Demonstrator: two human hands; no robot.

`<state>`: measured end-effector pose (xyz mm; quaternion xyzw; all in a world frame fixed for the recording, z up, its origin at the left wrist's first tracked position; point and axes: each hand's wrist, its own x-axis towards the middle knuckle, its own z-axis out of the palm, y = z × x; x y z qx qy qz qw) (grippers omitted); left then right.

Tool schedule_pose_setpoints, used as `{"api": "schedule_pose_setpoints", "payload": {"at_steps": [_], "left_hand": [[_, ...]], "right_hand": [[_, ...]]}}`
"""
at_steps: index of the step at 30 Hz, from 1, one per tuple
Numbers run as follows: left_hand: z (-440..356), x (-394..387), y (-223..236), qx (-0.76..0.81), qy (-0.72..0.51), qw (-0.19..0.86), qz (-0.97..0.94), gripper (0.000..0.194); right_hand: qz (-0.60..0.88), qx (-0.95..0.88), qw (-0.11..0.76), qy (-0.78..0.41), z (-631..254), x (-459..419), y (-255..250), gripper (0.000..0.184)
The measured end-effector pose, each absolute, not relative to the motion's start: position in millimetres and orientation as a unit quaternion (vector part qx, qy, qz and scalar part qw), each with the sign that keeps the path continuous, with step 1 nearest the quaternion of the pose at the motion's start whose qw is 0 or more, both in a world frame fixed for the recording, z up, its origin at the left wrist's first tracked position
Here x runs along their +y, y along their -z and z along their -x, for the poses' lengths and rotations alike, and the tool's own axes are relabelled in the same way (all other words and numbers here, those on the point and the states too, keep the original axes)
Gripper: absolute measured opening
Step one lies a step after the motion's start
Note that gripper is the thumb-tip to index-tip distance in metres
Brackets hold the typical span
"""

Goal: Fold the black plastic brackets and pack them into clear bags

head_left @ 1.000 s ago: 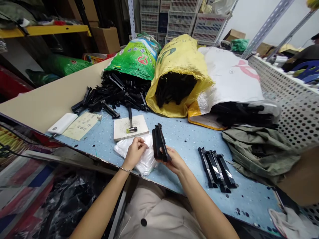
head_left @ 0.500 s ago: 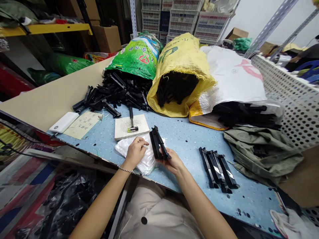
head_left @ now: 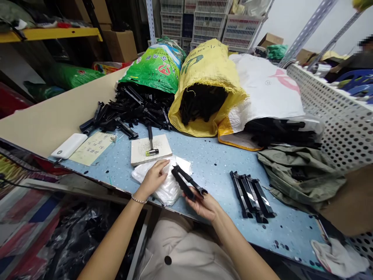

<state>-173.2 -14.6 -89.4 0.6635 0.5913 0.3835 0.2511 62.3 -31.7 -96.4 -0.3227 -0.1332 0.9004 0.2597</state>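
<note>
My right hand (head_left: pixel 203 205) grips a black plastic hinged part (head_left: pixel 186 181) near the table's front edge, its two arms spread in a V. My left hand (head_left: pixel 152 179) lies flat on a crumpled white plastic bag (head_left: pixel 168 184), with a bracelet on its wrist. Just beyond that hand, a small mallet (head_left: pixel 151 146) with a yellow-tipped head rests on a white board (head_left: pixel 150 149). To the right, several similar black parts (head_left: pixel 252 194) lie side by side on the blue speckled table (head_left: pixel 217 163).
A heap of black parts (head_left: pixel 125 112) spills from a green sack (head_left: pixel 151 68), and more fill a yellow sack (head_left: pixel 204 93) and a white sack (head_left: pixel 268 93). A power bank (head_left: pixel 68 146), a handwritten note (head_left: pixel 90 147) and olive cloth (head_left: pixel 300 175) lie on the table. A perforated metal panel (head_left: pixel 346 128) stands at right.
The black part has swung from nearly upright and folded to lower and spread open in a V. My left hand has shifted slightly on the plastic bag.
</note>
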Motion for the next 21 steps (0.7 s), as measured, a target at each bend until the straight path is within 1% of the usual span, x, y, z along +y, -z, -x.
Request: {"api": "schedule_pose_setpoints", "payload": {"at_steps": [4, 6, 7, 10, 12, 14, 16, 18, 20, 21], "left_hand": [[166, -27, 77, 0.577, -0.343, 0.118, -0.732, 0.064], [152, -38, 69, 0.543, -0.326, 0.082, -0.770, 0.071], [144, -45, 65, 0.520, -0.319, 0.083, -0.788, 0.074], [123, -65, 53, 0.459, -0.308, 0.145, -0.820, 0.077], [114, -77, 45, 0.446, -0.304, 0.210, -0.815, 0.076], [108, -88, 38, 0.450, -0.309, 0.256, -0.798, 0.072], [108, -101, 28, 0.467, -0.329, 0.273, -0.774, 0.059], [117, -119, 19, 0.498, -0.342, 0.287, -0.743, 0.043], [139, -143, 15, 0.549, -0.312, 0.321, -0.706, 0.034], [155, -156, 17, 0.583, -0.280, 0.341, -0.683, 0.033]], "right_hand": [[0.322, -0.166, 0.249, -0.898, -59, -27, 98, 0.016], [0.337, -0.198, 0.267, -0.881, -54, -25, 95, 0.016], [0.346, -0.212, 0.283, -0.869, -51, -24, 93, 0.016], [0.382, -0.299, 0.334, -0.808, -44, -22, 86, 0.020], [0.419, -0.402, 0.369, -0.726, -42, -26, 81, 0.020], [0.436, -0.489, 0.389, -0.648, -40, -35, 74, 0.017], [0.412, -0.516, 0.373, -0.652, -40, -48, 67, 0.021], [0.361, -0.517, 0.316, -0.708, -47, -59, 60, 0.029], [0.339, -0.543, 0.267, -0.720, -66, -63, 54, 0.032], [0.356, -0.570, 0.261, -0.693, -81, -61, 51, 0.031]]}}
